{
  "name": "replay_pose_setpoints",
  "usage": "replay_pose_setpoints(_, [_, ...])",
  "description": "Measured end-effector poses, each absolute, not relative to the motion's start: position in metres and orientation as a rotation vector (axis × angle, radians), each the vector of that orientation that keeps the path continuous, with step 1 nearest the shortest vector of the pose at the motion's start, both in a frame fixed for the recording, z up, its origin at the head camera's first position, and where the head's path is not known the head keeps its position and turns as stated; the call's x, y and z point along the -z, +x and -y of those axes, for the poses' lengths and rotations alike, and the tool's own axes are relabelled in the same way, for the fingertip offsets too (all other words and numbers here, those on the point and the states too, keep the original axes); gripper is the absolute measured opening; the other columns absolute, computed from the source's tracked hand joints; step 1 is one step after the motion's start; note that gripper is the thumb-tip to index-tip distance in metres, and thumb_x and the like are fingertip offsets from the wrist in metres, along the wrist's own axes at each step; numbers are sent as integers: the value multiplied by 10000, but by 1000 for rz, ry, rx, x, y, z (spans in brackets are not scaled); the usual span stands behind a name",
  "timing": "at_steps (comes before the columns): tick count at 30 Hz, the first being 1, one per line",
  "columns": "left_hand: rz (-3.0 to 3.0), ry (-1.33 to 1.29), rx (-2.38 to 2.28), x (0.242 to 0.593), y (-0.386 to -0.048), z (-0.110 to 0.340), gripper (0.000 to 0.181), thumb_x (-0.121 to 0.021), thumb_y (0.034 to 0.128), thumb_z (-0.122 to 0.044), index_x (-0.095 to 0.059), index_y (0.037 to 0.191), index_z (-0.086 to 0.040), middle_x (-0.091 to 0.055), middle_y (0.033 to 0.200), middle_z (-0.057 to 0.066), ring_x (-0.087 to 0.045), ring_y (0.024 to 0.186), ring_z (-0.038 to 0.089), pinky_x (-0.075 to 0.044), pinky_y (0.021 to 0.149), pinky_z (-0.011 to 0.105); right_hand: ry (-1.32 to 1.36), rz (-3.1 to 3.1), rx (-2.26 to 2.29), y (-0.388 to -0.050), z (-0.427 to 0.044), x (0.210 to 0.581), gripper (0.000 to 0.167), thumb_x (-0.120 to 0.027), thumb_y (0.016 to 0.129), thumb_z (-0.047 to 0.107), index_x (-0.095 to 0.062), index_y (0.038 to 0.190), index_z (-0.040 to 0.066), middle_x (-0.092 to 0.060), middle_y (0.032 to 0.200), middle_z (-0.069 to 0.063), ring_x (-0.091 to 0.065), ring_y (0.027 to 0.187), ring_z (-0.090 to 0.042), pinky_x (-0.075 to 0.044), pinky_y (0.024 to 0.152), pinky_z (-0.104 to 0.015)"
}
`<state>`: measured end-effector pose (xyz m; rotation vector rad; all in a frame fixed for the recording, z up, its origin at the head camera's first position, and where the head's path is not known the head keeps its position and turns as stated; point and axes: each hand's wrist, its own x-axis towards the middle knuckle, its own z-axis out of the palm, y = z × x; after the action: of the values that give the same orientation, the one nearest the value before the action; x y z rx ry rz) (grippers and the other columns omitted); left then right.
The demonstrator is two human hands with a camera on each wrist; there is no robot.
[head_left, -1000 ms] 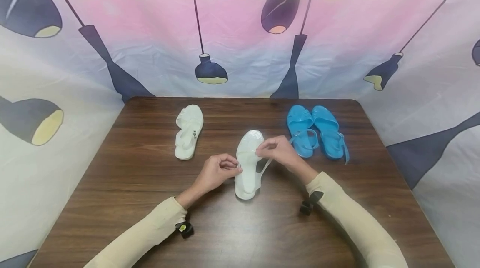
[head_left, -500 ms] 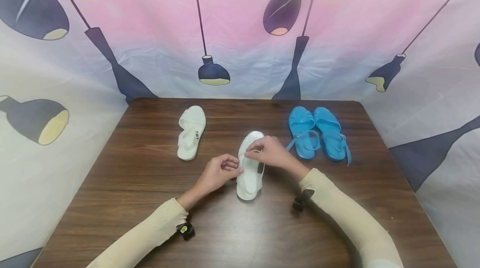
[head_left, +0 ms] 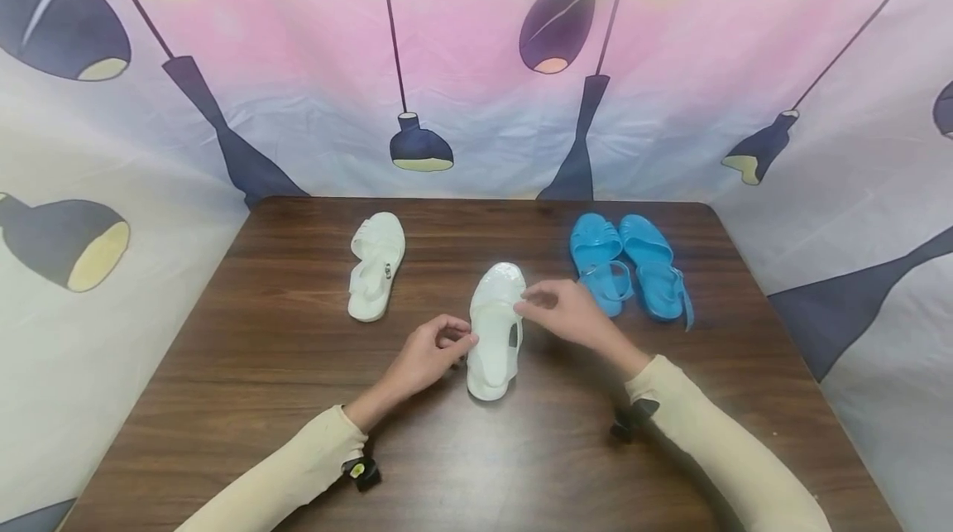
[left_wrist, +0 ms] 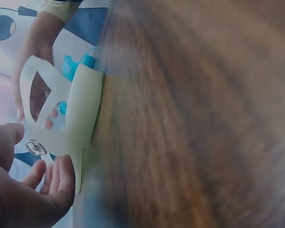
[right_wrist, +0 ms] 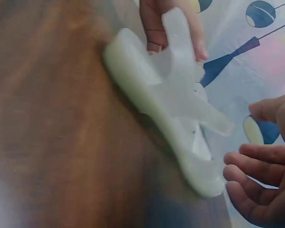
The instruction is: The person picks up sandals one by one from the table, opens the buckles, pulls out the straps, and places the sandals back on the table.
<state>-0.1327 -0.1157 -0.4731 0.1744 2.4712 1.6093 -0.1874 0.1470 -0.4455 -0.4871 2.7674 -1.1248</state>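
Note:
A white sandal (head_left: 491, 342) lies sole down at mid-table, toe pointing away. At its left side, my left hand (head_left: 424, 357) has thumb and fingers around the buckle. In the left wrist view the thumb and fingers of that hand (left_wrist: 42, 190) stand apart beside the metal buckle (left_wrist: 36, 147), with a strap end near the fingertips. My right hand (head_left: 569, 313) is at the sandal's right front edge. The right wrist view shows that hand (right_wrist: 268, 166) with thumb and fingers parted and nothing between them, beside the sandal's strap (right_wrist: 206, 116).
Another white sandal (head_left: 368, 296) lies further back on the left. Two blue sandals (head_left: 594, 238) lie side by side at the back right, close beyond my right hand. The brown wooden table (head_left: 283, 366) ends at a patterned cloth (head_left: 476, 44).
My right hand moved left over the sandal, then back to its right side. The strap that stuck out on the right no longer does. My left hand has shifted slightly down.

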Motion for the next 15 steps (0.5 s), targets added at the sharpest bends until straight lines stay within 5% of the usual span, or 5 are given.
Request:
replay_pose_setpoints(4, [-2451, 122, -1578, 472, -127, 115, 291, -717, 971, -307, -690, 1179, -105, -726, 1074, 57, -708, 864, 160, -578, 667, 307, -434, -2635, 1121, -173, -151, 457, 486, -713, 906, 566, -754, 1156, 151, -754, 1062, 9, -694, 953, -165, -598, 819, -383])
replay_pose_setpoints(8, [-2410, 133, -1579, 474, -123, 115, 364, -698, 981, -340, -677, 1248, -92, -703, 1196, 83, -700, 910, 158, -593, 697, 310, -405, -2375, 1289, -163, -149, 469, 414, -725, 937, 451, -736, 1182, 118, -743, 1047, -28, -703, 881, -176, -608, 768, -355])
replay_pose_setpoints(15, [-2272, 150, -1637, 481, -125, 114, 411, -677, 990, -357, -687, 1256, -44, -726, 1126, 108, -704, 859, 162, -584, 734, 312, -315, -2079, 1527, -153, -145, 485, 453, -730, 951, 345, -684, 1278, 34, -701, 1217, -139, -717, 962, -236, -614, 824, -387])
